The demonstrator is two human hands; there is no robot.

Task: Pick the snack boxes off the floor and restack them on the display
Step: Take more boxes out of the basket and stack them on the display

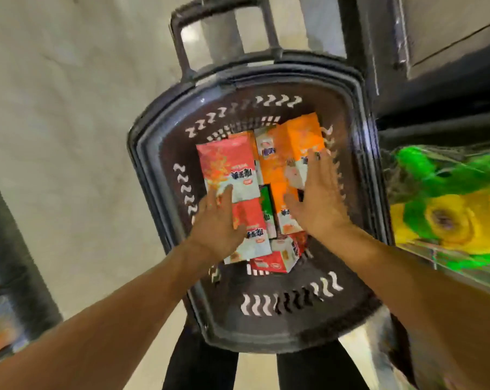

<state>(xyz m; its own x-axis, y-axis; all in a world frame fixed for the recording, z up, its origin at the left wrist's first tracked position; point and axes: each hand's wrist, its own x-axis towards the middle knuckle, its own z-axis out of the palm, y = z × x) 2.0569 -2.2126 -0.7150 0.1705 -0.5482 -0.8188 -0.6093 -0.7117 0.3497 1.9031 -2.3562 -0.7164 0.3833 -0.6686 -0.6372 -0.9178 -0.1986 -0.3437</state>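
Observation:
Several snack boxes lie packed in a dark plastic shopping basket below me. A red box fills the upper left, an orange box the upper right, and a green box shows edge-on between them. A small red box lies at the near end. My left hand reaches in with straight fingers spread over the red boxes. My right hand is flat, fingers straight, over the orange boxes. Neither hand grips anything. The frame is blurred by motion.
The basket's tall handle rises at the far end. Pale floor lies to the left. A green and yellow packaged item sits on the right, with dark shelving above it. My dark trouser legs show beneath the basket.

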